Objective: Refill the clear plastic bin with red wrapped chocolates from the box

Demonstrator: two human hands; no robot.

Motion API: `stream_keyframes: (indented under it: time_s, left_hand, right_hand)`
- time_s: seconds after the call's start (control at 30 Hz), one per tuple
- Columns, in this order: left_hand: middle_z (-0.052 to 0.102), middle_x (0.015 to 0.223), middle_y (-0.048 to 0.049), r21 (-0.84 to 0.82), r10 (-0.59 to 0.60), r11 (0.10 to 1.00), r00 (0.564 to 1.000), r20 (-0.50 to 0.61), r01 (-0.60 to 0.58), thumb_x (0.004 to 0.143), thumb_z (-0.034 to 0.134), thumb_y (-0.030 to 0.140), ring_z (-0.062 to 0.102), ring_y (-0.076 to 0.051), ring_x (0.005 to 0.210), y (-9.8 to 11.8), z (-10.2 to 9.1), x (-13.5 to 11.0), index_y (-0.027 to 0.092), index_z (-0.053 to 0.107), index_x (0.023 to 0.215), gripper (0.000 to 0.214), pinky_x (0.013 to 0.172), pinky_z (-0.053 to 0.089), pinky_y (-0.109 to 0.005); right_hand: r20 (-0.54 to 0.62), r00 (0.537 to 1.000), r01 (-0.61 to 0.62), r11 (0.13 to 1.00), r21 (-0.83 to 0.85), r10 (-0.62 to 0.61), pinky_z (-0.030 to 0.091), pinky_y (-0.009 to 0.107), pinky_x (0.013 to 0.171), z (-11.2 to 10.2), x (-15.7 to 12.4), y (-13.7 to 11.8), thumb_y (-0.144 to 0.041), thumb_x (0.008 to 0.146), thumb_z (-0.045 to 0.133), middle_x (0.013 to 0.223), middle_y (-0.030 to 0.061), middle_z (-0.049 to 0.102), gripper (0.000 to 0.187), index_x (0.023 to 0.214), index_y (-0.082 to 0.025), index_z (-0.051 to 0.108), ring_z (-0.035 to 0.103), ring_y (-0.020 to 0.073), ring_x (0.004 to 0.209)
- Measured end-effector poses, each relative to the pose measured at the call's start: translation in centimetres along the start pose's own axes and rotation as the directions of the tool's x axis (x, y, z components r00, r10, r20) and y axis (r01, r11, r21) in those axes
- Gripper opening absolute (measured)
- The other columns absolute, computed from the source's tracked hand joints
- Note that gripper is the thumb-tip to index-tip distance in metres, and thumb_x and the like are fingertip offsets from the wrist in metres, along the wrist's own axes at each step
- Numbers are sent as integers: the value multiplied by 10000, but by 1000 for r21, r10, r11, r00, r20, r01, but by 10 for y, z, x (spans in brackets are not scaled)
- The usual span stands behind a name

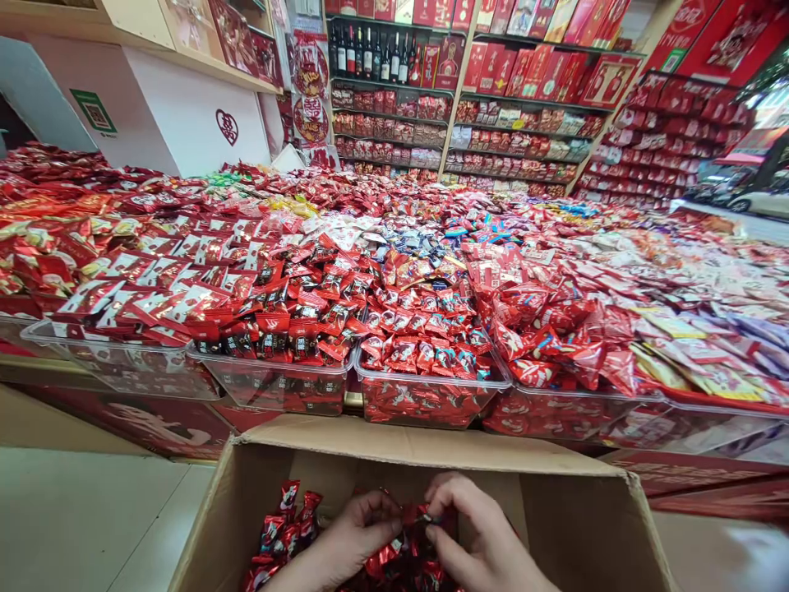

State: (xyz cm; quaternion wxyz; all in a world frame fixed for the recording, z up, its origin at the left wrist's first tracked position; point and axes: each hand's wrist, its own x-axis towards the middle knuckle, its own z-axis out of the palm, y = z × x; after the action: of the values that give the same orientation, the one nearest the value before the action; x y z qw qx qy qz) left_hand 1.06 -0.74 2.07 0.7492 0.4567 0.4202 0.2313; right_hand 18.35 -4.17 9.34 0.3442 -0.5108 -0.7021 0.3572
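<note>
Both my hands are down inside an open cardboard box (555,485) at the bottom of the view. My left hand (348,538) has its fingers curled over a heap of red and black wrapped candies (287,518) lying in the box. My right hand (477,534) is closed too, pinching wrapped candies between thumb and fingers. The two hands nearly touch over the heap. The lower part of the box is cut off by the frame.
Just beyond the box stand clear plastic bins (425,395) heaped with red wrapped candies (425,329), part of a wide display spreading left and right. Shelves of red boxes and wine bottles (370,53) line the back wall. Pale floor (92,510) lies at left.
</note>
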Motion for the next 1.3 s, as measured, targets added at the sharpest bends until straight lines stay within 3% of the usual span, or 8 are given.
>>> stream_keyframes:
  time_s: [0.13,0.27,0.4,0.6,0.8,1.0,1.17,1.3]
  left_hand:
    - [526,652,28,21,4,1000,1000,-30,-3,614,587,333,439,-107,636,-1,1,1,155,543,689,198,613,317,-218]
    - [524,635,36,39,-4,999,998,-65,7,582,611,348,442,-104,629,-1,2,2,162,550,667,214,616,315,-211]
    - [515,601,44,28,14,1000,999,-43,-13,572,618,360,427,-93,593,-6,0,4,160,544,656,229,588,305,-210]
    - [519,625,38,13,41,999,999,-19,-41,585,614,358,423,-83,593,-15,-6,7,159,536,680,234,573,296,-205]
    - [520,608,36,-10,40,999,999,-16,-40,568,620,380,424,-86,583,-13,-5,7,155,526,672,265,574,295,-215]
    - [490,583,46,6,43,999,999,-13,-43,542,629,397,408,-84,565,-16,-5,9,155,521,644,284,558,289,-216]
    - [513,616,40,42,47,998,999,-14,-46,588,598,388,425,-94,599,-16,-6,10,155,534,684,260,586,298,-218]
    - [490,623,47,53,46,998,997,-68,-42,636,561,373,414,-87,612,-1,-3,3,157,525,739,242,603,303,-210]
  right_hand:
    - [57,986,161,976,-145,-154,409,241,654,-61,13,-53,-97,683,438,814,40,511,166,778,-223,489,492,143,753]
    - [32,955,279,853,-440,-296,394,261,692,-118,54,-82,-106,682,437,861,46,513,178,787,-226,516,489,152,801]
    - [138,975,224,738,-636,-176,385,228,617,-145,108,-77,-67,606,430,757,5,544,229,770,-194,529,497,124,692]
    - [335,939,182,724,-666,73,347,178,486,-139,143,-62,-24,552,440,692,-16,580,322,800,-197,552,501,99,581]
    - [282,959,225,703,-674,-37,372,207,570,-128,140,-57,-27,575,463,775,12,604,294,804,-187,555,533,134,688]
    - [276,954,293,571,-767,-119,383,228,612,-126,138,-50,-26,631,412,752,43,598,230,759,-154,554,526,142,686]
    - [247,954,299,545,-783,-168,375,259,695,-130,129,-64,-51,681,393,785,69,590,234,800,-147,569,513,162,768]
    - [195,967,253,715,-651,-165,382,239,655,-124,83,-89,-169,737,418,770,45,577,160,822,-172,554,509,140,718]
